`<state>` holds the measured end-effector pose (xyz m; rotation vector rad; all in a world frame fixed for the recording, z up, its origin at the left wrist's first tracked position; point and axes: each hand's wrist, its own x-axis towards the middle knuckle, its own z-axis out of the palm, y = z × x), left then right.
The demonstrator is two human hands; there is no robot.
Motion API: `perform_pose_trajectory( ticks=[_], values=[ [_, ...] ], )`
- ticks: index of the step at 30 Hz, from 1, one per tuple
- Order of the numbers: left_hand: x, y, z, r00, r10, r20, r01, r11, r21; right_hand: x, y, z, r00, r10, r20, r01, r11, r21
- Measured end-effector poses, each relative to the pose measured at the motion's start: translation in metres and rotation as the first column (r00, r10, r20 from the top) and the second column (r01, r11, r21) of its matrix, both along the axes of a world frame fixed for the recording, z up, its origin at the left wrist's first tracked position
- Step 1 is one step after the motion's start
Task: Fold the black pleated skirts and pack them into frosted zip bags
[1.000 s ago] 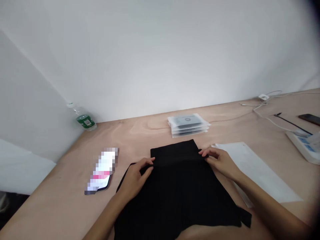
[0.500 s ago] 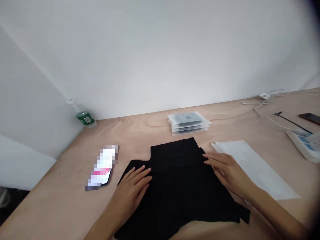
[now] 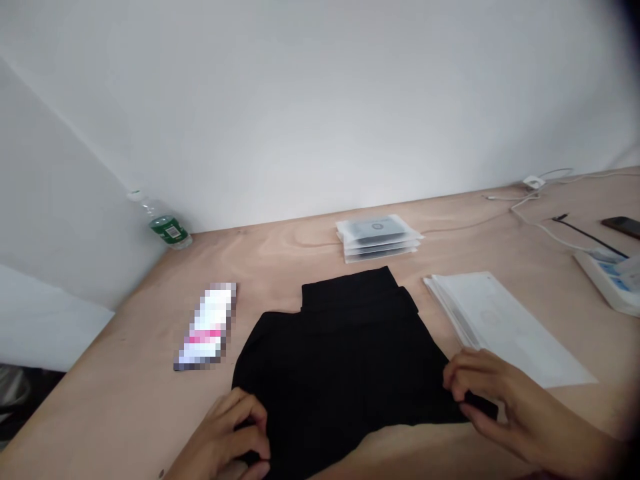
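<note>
A black garment [image 3: 340,367] lies flat on the wooden table, its narrow upper part folded over toward the back. My left hand [image 3: 227,430] has its fingers curled and pinches the garment's lower left edge. On the other side, my right hand [image 3: 500,400] grips the lower right corner between thumb and fingers, with a small black flap showing beside it. Just beyond my right hand are flat white translucent bags [image 3: 500,320], stacked slightly askew.
Behind the garment sits a stack of bagged dark packets [image 3: 380,237]. A phone [image 3: 207,327] with a blurred screen lies to the left. A green-labelled water bottle [image 3: 170,227] leans at the wall. Cables [image 3: 530,223], a power strip [image 3: 610,280] and a dark phone [image 3: 623,227] occupy the right.
Both hands have slid from the garment's upper sides down to its lower corners, the fingers going from spread flat to pinching. The garment's left side has unfolded outward slightly.
</note>
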<state>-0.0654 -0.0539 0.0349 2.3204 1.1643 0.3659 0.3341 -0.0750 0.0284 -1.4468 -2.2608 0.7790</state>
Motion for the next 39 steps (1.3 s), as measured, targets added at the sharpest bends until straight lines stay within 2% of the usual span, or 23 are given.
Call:
perform_pose_trajectory(
  ticks=[2, 4, 6, 8, 11, 13, 16, 18, 20, 22, 24, 27, 29, 31, 33, 35, 39],
  values=[
    [0.002, 0.013, 0.01, 0.989, 0.119, 0.084, -0.107, 0.985, -0.138, -0.001, 0.016, 0.003, 0.984, -0.146, -0.105, 0.139, 0.988, -0.067],
    [0.002, 0.028, 0.015, 0.949, 0.291, 0.121, -0.254, 0.934, -0.252, -0.005, 0.034, 0.0, 0.925, -0.331, -0.187, 0.315, 0.942, -0.113],
    [0.002, 0.039, 0.013, 0.881, 0.459, 0.116, -0.416, 0.867, -0.275, -0.01, 0.047, -0.007, 0.847, -0.466, -0.257, 0.45, 0.885, -0.121],
    [0.002, 0.044, 0.006, 0.835, 0.545, 0.083, -0.515, 0.824, -0.236, -0.014, 0.053, -0.017, 0.806, -0.5, -0.316, 0.483, 0.865, -0.137],
    [0.004, 0.042, -0.005, 0.824, 0.561, 0.073, -0.546, 0.823, -0.16, -0.016, 0.048, -0.033, 0.791, -0.485, -0.373, 0.468, 0.872, -0.142],
    [0.006, 0.041, -0.009, 0.797, 0.591, 0.127, -0.585, 0.807, -0.084, -0.016, 0.044, -0.04, 0.781, -0.5, -0.374, 0.497, 0.86, -0.113],
    [0.008, 0.046, -0.013, 0.757, 0.633, 0.164, -0.645, 0.763, 0.035, -0.014, 0.041, -0.046, 0.791, -0.538, -0.29, 0.552, 0.833, -0.038],
    [0.008, 0.049, -0.016, 0.757, 0.64, 0.132, -0.653, 0.747, 0.122, -0.014, 0.042, -0.046, 0.821, -0.54, -0.185, 0.561, 0.823, 0.09],
    [0.005, 0.047, -0.017, 0.746, 0.658, 0.104, -0.663, 0.721, 0.2, -0.02, 0.043, -0.042, 0.845, -0.527, -0.093, 0.528, 0.793, 0.303],
    [0.0, 0.038, -0.017, 0.705, 0.703, 0.096, -0.705, 0.68, 0.204, -0.033, 0.042, -0.032, 0.875, -0.482, -0.044, 0.442, 0.758, 0.48],
    [-0.008, 0.026, -0.016, 0.639, 0.765, 0.08, -0.768, 0.628, 0.128, -0.054, 0.039, -0.019, 0.933, -0.36, -0.008, 0.31, 0.791, 0.528],
    [-0.019, 0.01, -0.017, 0.575, 0.816, 0.059, -0.814, 0.578, -0.062, -0.095, 0.033, -0.002, 0.993, -0.077, 0.088, 0.026, 0.88, 0.474],
    [-0.026, 0.006, -0.023, 0.554, 0.829, 0.079, -0.805, 0.558, -0.204, -0.122, 0.031, 0.001, 0.985, 0.075, 0.154, -0.135, 0.893, 0.429],
    [-0.029, 0.007, -0.029, 0.538, 0.835, 0.113, -0.787, 0.546, -0.288, -0.142, 0.031, -0.004, 0.967, 0.149, 0.208, -0.222, 0.894, 0.391],
    [-0.03, 0.011, -0.031, 0.531, 0.835, 0.144, -0.779, 0.548, -0.306, -0.155, 0.033, -0.012, 0.955, 0.16, 0.251, -0.246, 0.898, 0.366],
    [-0.027, 0.015, -0.026, 0.512, 0.839, 0.182, -0.787, 0.544, -0.291, -0.16, 0.035, -0.019, 0.952, 0.143, 0.27, -0.234, 0.91, 0.343],
    [-0.001, 0.018, 0.007, 0.461, 0.855, 0.239, -0.842, 0.506, -0.186, -0.158, 0.036, -0.011, 0.986, 0.094, 0.141, -0.128, 0.957, 0.261]
  ],
)
